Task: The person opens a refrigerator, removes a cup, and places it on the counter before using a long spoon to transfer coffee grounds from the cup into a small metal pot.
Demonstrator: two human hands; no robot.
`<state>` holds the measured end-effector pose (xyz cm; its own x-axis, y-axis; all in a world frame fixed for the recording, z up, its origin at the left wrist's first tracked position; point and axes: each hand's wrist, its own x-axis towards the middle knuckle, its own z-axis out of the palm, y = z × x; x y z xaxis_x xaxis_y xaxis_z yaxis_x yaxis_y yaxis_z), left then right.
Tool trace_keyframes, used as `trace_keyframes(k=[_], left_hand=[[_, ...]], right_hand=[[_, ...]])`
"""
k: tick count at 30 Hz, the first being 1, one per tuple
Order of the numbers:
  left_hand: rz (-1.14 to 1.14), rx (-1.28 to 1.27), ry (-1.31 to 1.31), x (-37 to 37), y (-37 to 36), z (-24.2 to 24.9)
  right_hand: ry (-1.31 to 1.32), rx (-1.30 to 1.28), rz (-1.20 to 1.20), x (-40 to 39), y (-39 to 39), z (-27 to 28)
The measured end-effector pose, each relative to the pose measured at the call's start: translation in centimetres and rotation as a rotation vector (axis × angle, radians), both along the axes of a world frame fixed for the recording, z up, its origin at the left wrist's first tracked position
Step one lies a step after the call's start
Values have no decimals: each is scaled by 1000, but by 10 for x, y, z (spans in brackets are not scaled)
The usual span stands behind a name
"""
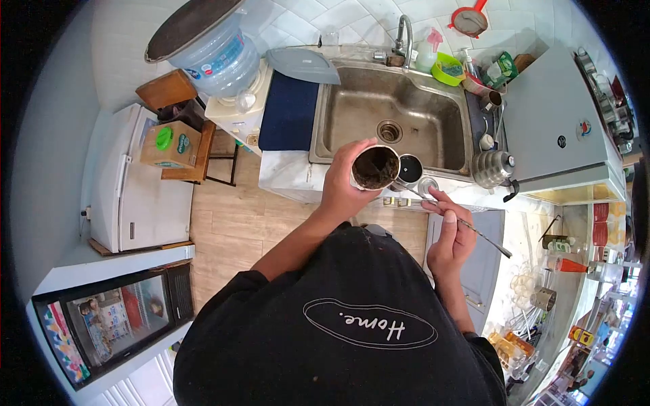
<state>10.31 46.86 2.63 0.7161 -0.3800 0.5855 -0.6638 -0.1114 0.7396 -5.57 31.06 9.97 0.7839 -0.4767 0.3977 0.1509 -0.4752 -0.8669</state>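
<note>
Touches neither the box point(172, 145) at far left nor the water jug point(223, 62), nor the blue mat point(290, 111) beside the sink point(359, 101). Grips a cup point(355, 178) in the left hand point(343, 181), fingers and thumb curled round its side, over the counter point(288, 169) at the sink's near edge. Turns the cup's mouth up toward the camera, showing dark brown, clumpy stuff point(379, 169) inside: not emptied, though cannot tell how full. Lies close to a second cup point(417, 160) on the right, dark within; cannot tell whether from liquid, nor whether touching.

Has a glass point(428, 187) just beyond, by the counter's front edge. Pinches a thin rod point(489, 239) in the right hand point(451, 238), with thumb and fingers mostly closed on it. Points the rod's far end leftward, near the cups; cannot tell whether in contact with either. Looks midway rather than finished, judging by the stuff in the cup and the rod in use; cannot tell how much is done or left. Does not touch the kettle point(491, 168), farther right beside the sink.
</note>
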Motion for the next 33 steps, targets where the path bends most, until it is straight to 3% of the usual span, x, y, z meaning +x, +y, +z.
trace_keyframes(k=[17,23,33], left_hand=[[48,48,63,-26,-43,9],[104,18,197,-38,-56,4],[222,184,186,-49,-45,-29]], right_hand=[[-24,69,61,-9,-53,2],[-2,249,89,-15,-69,-14],[-53,669,43,-19,-106,-29]])
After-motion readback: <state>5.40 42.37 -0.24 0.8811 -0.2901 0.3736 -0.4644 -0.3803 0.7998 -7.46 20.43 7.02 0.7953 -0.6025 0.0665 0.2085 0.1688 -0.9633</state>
